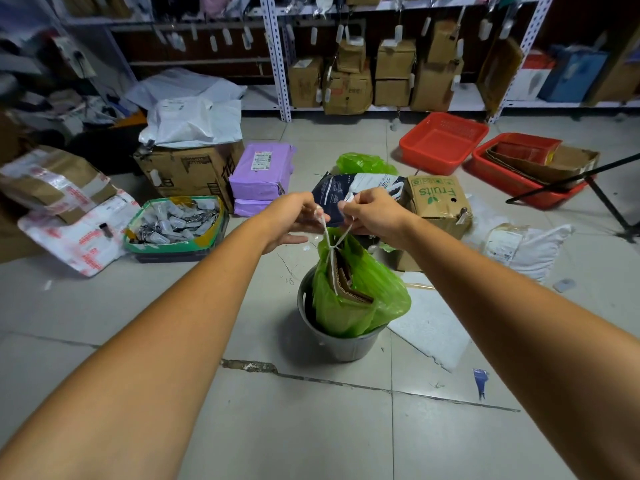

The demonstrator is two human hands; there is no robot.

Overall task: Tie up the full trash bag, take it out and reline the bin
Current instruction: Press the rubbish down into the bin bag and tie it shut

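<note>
Head view showed a storeroom. Metal shelving stacked with cardboard boxes ran along the far wall, and the tiled floor before it was littered with parcels, a "Fruits" box just right of centre and two red baskets at the far right. Mid-floor stood the grey bin. The green trash bag sat inside it, its upper part drawn up above the rim, and brown cardboard showed through a gap in its mouth.

Both bare arms reached in from the near edge to just above the bag. The left hand pinched one end of a white cord between thumb and fingertip, its other fingers loosely spread. The right hand gripped the other end with curled fingers. The two strands ran down and met at a small knot on the bag's neck.

This looked like the tying step, early in the task, with lifting out and relining yet to come. The mouth seemed only partly closed, so the ends would need pulling apart evenly and level, seating the knot low on the gathered plastic. Tucking the cardboard corner down first would keep it from holding the gap open or tearing the film. A second throw over the first would likely be wise before any lifting by the cord.
</note>
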